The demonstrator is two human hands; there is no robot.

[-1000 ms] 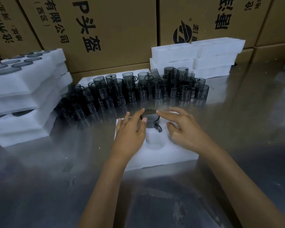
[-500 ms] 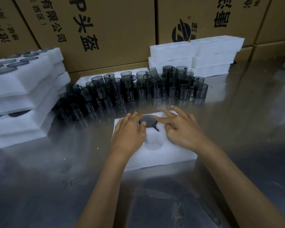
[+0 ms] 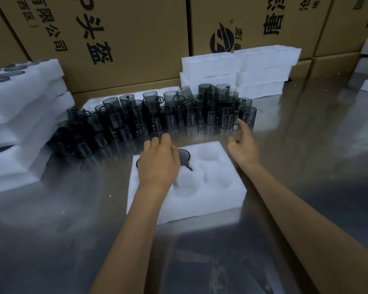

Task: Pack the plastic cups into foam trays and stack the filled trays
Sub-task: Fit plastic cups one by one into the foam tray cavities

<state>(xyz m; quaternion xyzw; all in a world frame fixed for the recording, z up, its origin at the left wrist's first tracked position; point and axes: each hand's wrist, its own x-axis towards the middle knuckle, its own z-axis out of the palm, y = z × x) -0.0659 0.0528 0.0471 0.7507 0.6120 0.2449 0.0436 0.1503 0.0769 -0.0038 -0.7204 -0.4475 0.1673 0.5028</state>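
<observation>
A white foam tray [image 3: 202,200] lies on the steel table in front of me. One smoky grey plastic cup [image 3: 184,156] sits sunk in its far middle pocket, handle pointing near-right. A dark rim shows at the tray's far left pocket, mostly hidden under my left hand [image 3: 158,164], which rests flat over that part of the tray with fingers straight. My right hand [image 3: 243,146] hovers past the tray's far right corner, fingers loosely spread and holding nothing, close to the loose cups [image 3: 170,115] that stand in stacked rows behind the tray.
Filled foam trays [image 3: 19,115] are stacked at the left. Empty foam trays [image 3: 240,73] are piled at the back right, and one lies flat under the cup rows. Cardboard boxes [image 3: 123,35] wall the table's far side. More foam shows at the right edge.
The cup has been pushed down into its pocket. My right hand has left it and moved up and right toward the loose cups. My left hand stays on the tray.
</observation>
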